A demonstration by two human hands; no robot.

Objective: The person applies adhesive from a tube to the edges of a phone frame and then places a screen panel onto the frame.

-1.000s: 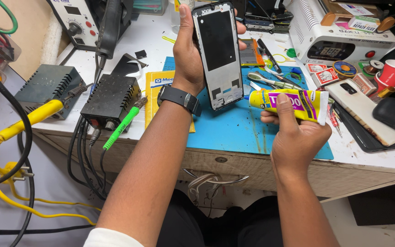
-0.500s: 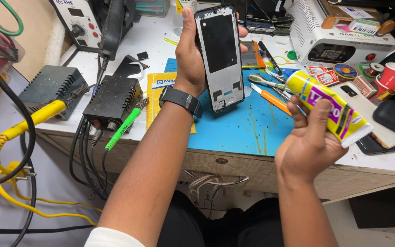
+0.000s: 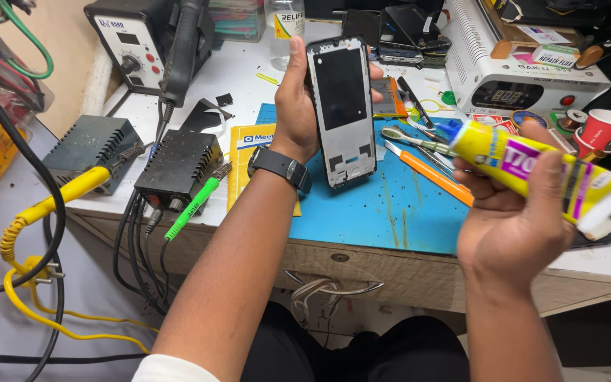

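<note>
Left hand (image 3: 297, 106): it is up over the counter (image 3: 199, 85) with its grip closed round the phone frame (image 3: 341, 110). The thumb lies along the near edge and the fingertips peek out on the far edge.
Phone frame: black and tall, with its middle dark and flat. It stands almost upright in the left hand, above the blue mat (image 3: 390, 212).
Right hand (image 3: 510, 219): it is lifted near the counter's front edge. Its grip is wrapped round the glue tube (image 3: 532, 166), with the thumb over the top of it.
Glue tube: yellow with purple marks and a blue tip. It lies tilted, with the tip pointing toward the phone frame but well apart from it.
Wrist: a black watch (image 3: 281, 168) sits on the left arm.
Blue mat: an orange stick (image 3: 436, 177) and some thin metal tools (image 3: 419, 141) lie on it, between the two hands.
Counter, right side: a red cup (image 3: 606, 129) stands by a white machine (image 3: 525, 67).
Counter, left side: two black boxes (image 3: 178, 170) sit with wires hanging down.
</note>
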